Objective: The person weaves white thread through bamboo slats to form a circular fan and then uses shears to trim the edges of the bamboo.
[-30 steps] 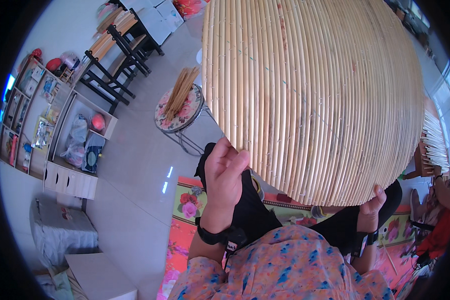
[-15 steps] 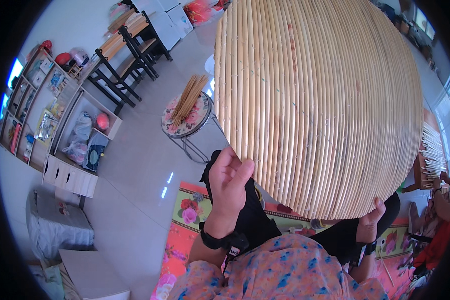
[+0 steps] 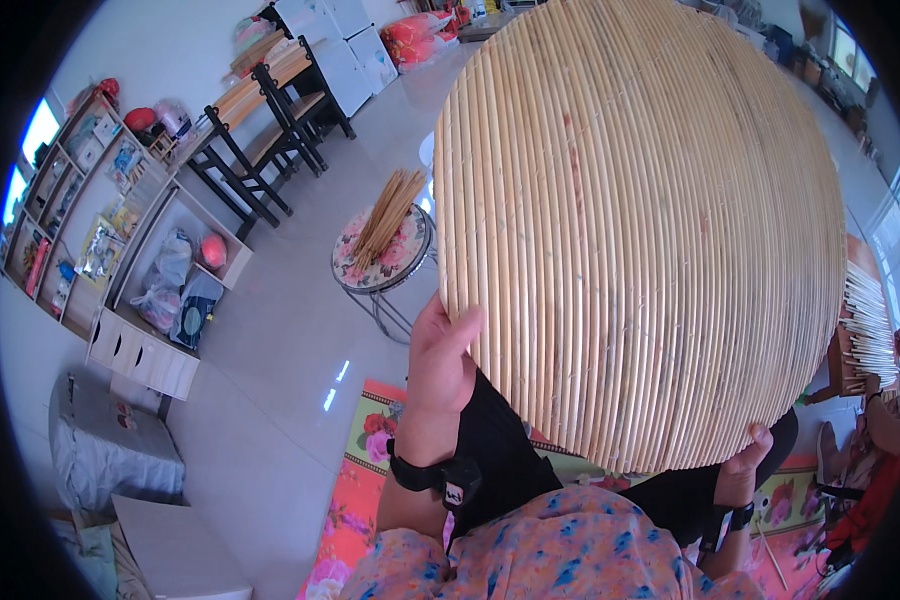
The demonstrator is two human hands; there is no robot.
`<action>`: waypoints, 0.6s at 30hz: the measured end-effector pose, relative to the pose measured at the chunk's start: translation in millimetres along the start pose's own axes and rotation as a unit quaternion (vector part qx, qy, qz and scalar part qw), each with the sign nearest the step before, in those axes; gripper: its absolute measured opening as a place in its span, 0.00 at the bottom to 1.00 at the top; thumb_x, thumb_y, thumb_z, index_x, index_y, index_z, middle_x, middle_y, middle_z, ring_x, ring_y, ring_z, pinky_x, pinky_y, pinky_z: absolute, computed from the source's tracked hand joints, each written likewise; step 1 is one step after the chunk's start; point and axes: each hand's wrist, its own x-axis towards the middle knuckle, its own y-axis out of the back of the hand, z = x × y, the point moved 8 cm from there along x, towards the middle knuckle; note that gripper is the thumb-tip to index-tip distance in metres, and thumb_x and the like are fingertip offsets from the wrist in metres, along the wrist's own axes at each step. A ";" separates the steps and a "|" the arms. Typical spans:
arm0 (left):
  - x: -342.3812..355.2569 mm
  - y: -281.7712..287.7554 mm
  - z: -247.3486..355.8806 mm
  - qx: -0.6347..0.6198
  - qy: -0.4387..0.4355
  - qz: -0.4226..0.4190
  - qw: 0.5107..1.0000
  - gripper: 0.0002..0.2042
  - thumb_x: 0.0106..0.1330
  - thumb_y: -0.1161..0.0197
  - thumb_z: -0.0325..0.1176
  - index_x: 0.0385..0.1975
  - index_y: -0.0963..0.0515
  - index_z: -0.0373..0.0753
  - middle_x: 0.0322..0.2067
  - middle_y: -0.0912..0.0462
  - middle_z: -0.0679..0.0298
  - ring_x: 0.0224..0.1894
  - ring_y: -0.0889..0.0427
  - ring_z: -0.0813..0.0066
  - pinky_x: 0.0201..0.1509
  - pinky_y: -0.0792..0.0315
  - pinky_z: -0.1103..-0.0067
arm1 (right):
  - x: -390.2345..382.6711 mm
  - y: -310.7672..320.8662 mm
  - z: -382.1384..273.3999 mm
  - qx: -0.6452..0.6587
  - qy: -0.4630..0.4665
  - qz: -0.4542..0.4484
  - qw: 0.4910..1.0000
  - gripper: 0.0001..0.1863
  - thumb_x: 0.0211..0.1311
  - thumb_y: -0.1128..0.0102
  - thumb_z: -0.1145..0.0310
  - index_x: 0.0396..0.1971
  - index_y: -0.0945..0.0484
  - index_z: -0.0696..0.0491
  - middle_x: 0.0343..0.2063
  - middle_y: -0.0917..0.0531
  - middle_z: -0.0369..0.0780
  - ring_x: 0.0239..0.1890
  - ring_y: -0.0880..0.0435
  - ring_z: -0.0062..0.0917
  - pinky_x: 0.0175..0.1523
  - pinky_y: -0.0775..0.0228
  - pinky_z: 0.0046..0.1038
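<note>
A large round mat of pale straw-coloured stalks (image 3: 640, 240) fills the middle and right of the view, its stalks running side by side away from me. Stitches show as small marks across it, with a few reddish streaks. My left hand (image 3: 445, 345) grips its lower left edge, the thumb on the top face and the fingers behind. At the lower right edge, my right hand (image 3: 740, 462) holds on with the thumb tip showing; its other fingers are mostly hidden behind the mat.
A bundle of thin brown stalks (image 3: 388, 220) lies on a round flowered stool (image 3: 410, 262) ahead left. Shelves (image 3: 80, 210) and a table with chairs (image 3: 260, 110) stand along the left. At right, a person in red (image 3: 885, 470) sits by a wooden stand of pale sticks (image 3: 865, 325).
The mat's lower edge sits lower in the view, and my left hand has shifted slightly left and down its edge. Both hands keep hold. The room has shifted a little with my head.
</note>
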 end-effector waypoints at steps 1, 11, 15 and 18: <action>-1.6 1.7 -0.2 0.024 0.004 0.029 0.999 0.25 0.62 0.43 0.25 0.61 0.34 0.27 0.54 0.23 0.56 0.54 0.23 0.70 0.61 0.31 0.73 | -0.9 1.4 -1.2 -0.005 0.000 0.018 1.000 0.44 0.45 0.37 0.71 0.65 0.44 0.63 0.58 0.26 0.51 0.55 0.22 0.45 0.59 0.25 0.47; -19.3 -5.0 -10.2 -0.044 -0.034 0.026 0.998 0.27 0.59 0.42 0.21 0.61 0.36 0.27 0.54 0.23 0.55 0.54 0.22 0.69 0.63 0.31 0.73 | 20.9 7.2 -10.8 -0.050 0.012 0.108 0.993 0.33 0.57 0.43 0.61 0.62 0.35 0.61 0.54 0.22 0.47 0.54 0.21 0.39 0.61 0.28 0.41; -25.3 1.2 -12.3 -0.039 -0.038 0.052 0.997 0.28 0.58 0.42 0.20 0.61 0.36 0.27 0.54 0.24 0.55 0.54 0.22 0.68 0.62 0.31 0.72 | 33.4 5.4 6.0 -0.030 -0.017 0.201 0.979 0.32 0.67 0.47 0.50 0.62 0.34 0.59 0.54 0.22 0.45 0.54 0.21 0.37 0.61 0.28 0.39; -27.1 5.4 -15.8 -0.035 -0.038 0.056 0.997 0.28 0.57 0.42 0.20 0.61 0.36 0.27 0.54 0.24 0.55 0.55 0.22 0.68 0.61 0.30 0.71 | 37.6 14.9 14.7 -0.062 0.001 0.205 0.977 0.32 0.70 0.50 0.48 0.63 0.35 0.58 0.56 0.22 0.45 0.55 0.21 0.36 0.61 0.28 0.39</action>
